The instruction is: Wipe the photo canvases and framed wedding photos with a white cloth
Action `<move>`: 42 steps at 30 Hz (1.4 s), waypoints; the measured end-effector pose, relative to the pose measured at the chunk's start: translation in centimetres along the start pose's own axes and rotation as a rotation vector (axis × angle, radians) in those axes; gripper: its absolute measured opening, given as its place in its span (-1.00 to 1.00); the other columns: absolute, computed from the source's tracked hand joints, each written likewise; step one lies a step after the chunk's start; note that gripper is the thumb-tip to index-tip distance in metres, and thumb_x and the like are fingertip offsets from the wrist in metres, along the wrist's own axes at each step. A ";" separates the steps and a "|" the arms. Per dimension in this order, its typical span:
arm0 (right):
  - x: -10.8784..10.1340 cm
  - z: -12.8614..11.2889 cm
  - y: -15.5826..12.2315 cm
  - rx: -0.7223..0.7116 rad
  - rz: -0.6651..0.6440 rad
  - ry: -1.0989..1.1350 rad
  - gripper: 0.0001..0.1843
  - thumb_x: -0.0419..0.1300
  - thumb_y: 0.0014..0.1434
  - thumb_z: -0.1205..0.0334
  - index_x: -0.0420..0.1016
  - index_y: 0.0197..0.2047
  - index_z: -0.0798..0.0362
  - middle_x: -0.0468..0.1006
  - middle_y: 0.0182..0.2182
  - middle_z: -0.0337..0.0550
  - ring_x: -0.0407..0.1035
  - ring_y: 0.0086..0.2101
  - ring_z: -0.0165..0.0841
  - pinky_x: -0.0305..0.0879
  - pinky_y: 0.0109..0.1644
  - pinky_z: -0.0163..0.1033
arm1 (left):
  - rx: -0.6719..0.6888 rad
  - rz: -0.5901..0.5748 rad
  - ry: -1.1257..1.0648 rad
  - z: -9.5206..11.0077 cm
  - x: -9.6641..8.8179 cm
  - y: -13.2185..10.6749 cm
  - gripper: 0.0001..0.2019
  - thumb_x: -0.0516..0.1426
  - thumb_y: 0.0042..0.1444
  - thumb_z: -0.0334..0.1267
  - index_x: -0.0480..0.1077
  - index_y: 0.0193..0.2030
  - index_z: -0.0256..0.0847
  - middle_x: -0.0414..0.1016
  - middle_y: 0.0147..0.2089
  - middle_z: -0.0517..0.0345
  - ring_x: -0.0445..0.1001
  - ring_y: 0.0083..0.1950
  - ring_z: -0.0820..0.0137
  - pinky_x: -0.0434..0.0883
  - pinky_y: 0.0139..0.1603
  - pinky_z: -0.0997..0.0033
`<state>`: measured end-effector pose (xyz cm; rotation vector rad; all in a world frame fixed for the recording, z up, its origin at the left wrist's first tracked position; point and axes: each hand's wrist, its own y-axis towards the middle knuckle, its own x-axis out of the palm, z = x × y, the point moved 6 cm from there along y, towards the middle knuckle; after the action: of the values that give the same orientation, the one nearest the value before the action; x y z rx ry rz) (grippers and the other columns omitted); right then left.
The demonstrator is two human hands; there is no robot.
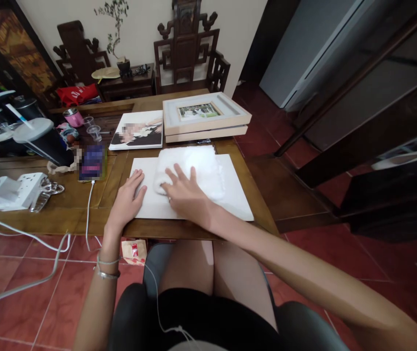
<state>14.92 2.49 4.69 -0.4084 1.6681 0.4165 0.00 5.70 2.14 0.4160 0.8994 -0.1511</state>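
Observation:
A white flat board (237, 202) lies on the wooden table (84, 214) in front of me. A folded white cloth (197, 168) rests on the board's far half. My right hand (184, 192) lies flat on the near left end of the cloth, fingers spread and pressing down. My left hand (128, 200) rests open on the board's left edge, fingers stretched forward, a bracelet on its wrist.
Behind the board lie a photo print (139, 130) and two stacked picture frames (206, 117). To the left are a phone on a cable (92, 162), a white power strip (18, 190), cups and a dark kettle (44, 139). Carved chairs stand at the wall.

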 end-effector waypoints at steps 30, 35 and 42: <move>0.5 -6.0 -2.5 -0.502 0.077 0.078 -0.66 0.04 0.26 0.31 0.56 0.00 0.04 0.27 0.31 0.13 0.02 0.33 0.11 -0.10 0.30 0.45 | -0.138 0.150 -0.395 -1.3 -1.6 -0.3 -0.39 -0.27 0.40 0.09 0.21 0.38 -0.20 0.16 0.45 0.03 0.07 0.48 0.28 0.01 0.49 0.14; -0.2 -4.9 -6.0 -0.505 -0.056 0.154 -0.68 0.12 0.16 0.35 0.55 -0.04 0.02 0.31 0.29 0.05 0.02 0.33 0.02 -0.08 0.33 0.36 | -0.103 0.107 -0.240 -0.3 -1.1 -0.3 -0.39 -0.22 0.40 0.06 0.37 0.25 -0.31 0.34 0.34 -0.07 0.28 0.38 0.24 0.13 0.44 0.12; -2.6 0.3 -1.4 -0.101 -0.058 0.012 -0.64 0.05 0.16 0.46 0.49 0.00 0.10 0.48 0.13 0.13 0.26 0.20 -0.05 0.08 0.28 0.11 | -0.017 0.049 -0.057 0.2 -0.4 -0.1 -0.53 -0.03 0.34 -0.05 0.44 0.19 -0.31 0.39 0.30 -0.08 0.29 0.37 0.19 0.15 0.44 0.11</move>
<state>16.19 1.45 7.22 -0.5331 1.6476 0.4571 -0.12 5.54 2.49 0.4158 0.8335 -0.1103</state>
